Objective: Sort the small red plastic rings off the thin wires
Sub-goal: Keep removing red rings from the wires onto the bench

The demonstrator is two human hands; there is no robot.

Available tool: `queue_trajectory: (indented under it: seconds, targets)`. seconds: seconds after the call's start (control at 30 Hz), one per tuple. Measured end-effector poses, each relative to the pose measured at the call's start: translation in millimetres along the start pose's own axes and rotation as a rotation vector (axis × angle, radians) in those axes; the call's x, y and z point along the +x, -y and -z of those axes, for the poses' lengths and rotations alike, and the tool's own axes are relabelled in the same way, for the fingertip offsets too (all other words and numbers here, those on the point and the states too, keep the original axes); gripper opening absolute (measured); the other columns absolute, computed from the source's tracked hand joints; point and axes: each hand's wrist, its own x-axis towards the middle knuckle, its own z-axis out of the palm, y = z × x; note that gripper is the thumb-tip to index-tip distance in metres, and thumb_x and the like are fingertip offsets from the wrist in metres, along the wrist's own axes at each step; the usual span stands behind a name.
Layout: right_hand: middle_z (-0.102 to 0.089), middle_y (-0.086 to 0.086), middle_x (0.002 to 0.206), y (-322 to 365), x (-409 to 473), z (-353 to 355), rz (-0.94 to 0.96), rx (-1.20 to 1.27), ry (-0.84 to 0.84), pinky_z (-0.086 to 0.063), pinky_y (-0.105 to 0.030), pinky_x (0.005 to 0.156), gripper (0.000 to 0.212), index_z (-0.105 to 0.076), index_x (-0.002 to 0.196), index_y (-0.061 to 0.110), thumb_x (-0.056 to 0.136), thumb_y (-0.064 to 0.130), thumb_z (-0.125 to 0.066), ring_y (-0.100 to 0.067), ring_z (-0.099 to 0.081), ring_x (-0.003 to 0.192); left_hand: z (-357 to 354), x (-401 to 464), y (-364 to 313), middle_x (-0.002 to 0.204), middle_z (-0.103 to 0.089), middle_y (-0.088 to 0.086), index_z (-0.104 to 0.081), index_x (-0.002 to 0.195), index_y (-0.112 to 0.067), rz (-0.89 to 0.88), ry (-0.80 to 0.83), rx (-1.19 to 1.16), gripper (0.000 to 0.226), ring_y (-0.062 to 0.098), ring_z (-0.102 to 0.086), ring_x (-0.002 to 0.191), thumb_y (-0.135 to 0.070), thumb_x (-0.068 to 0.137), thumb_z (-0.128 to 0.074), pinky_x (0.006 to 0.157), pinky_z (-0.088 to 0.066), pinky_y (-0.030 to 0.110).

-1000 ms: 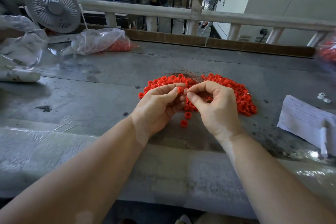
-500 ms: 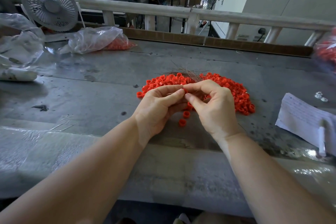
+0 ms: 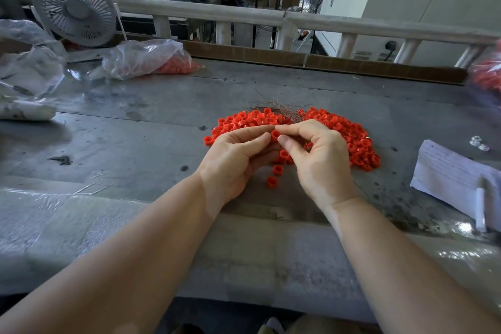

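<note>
Red plastic ring (image 3: 274, 135) sits pinched where the two sets of fingertips meet: the left hand (image 3: 235, 160) curls thumb and forefinger onto it from one side, the right hand (image 3: 321, 163) from the other. Whether a wire runs through it cannot be told. Beyond the fingertips lies the heap of rings (image 3: 336, 130), with the tangle of thin wires (image 3: 282, 110) at its far edge; two loose rings (image 3: 274, 176) lie below the thumbs. Judging by size, each ring is light, stiff and smooth, likely to slip; best gripped across its outer wall. The wires look springy.
</note>
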Motion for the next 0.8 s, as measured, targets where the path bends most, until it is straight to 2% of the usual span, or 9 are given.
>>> queue_trajectory:
  seconds: [0.3,0.63,0.8]
  targets:
    - [-0.066,0.002,0.089,1.3,0.1,0.1,-0.026,0.027,0.002,-0.041,-0.006,0.081,0.014,-0.072,0.094,0.007,0.083,0.003,-0.065,-0.004,-0.060,0.086,-0.6,-0.9,-2.6,0.072,-0.072,0.007,-0.071,0.080,-0.009,0.004,0.000,-0.019,0.031,0.013,-0.070,0.067,0.004,0.091,-0.045,0.058,-0.054,0.019]
    - [-0.065,0.005,0.086,-0.6,0.7,0.7,-0.038,0.024,-0.012,-0.038,-0.002,0.077,0.014,-0.072,0.094,0.008,0.084,0.004,-0.065,0.005,-0.057,0.081,0.5,0.5,-2.0,0.072,-0.072,0.007,-0.070,0.084,-0.008,0.006,0.027,-0.002,0.034,0.013,-0.070,0.067,0.010,0.089,-0.042,0.060,-0.055,0.019]
    - [-0.065,0.004,0.088,-0.9,1.0,0.3,-0.043,0.027,-0.016,-0.039,-0.003,0.078,0.013,-0.072,0.094,0.008,0.083,0.004,-0.065,0.001,-0.057,0.082,1.1,0.8,-1.6,0.072,-0.073,0.007,-0.069,0.086,-0.007,-0.006,0.024,0.000,0.027,0.013,-0.070,0.068,0.006,0.089,-0.045,0.057,-0.054,0.019]
